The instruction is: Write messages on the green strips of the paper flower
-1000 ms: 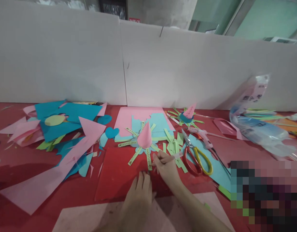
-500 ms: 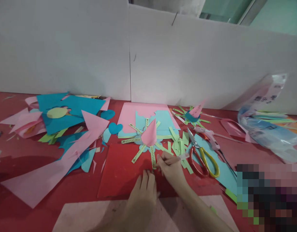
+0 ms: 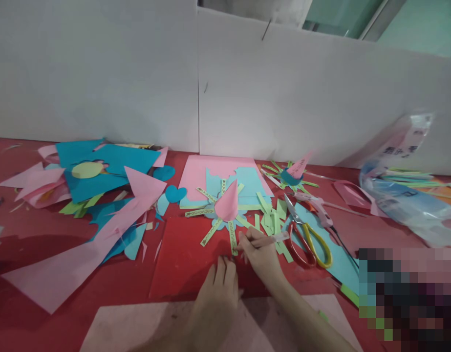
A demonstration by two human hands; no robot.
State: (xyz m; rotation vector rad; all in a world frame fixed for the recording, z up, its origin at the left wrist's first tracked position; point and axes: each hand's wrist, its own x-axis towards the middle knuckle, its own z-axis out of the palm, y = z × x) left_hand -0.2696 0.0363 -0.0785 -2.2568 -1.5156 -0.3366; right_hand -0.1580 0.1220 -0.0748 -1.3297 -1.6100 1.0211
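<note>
My right hand (image 3: 260, 249) grips a pen (image 3: 276, 239) with a pale, clear-looking barrel. Its tip end is by the outer end of a pale green paper strip (image 3: 232, 237) that bears dark drawn marks. My left hand (image 3: 221, 281) rests palm down on a red sheet (image 3: 184, 259), fingers stretched forward and holding nothing, just below that strip. The strip belongs to a paper craft with a light blue scalloped base (image 3: 218, 225) and a pink paper cone (image 3: 227, 203) standing in its middle. Several of its other strips also carry drawn patterns.
Scissors (image 3: 309, 244) with red and yellow handles lie right of my hand, near a pink glue gun (image 3: 320, 210). A similar cone craft (image 3: 296, 171) stands behind. Pink offcuts (image 3: 89, 259) and blue paper (image 3: 133, 164) cover the left. A plastic bag (image 3: 397, 190) sits right.
Both hands stay almost in place. The pen and my right hand have shifted only slightly; the paper craft looks the same.
</note>
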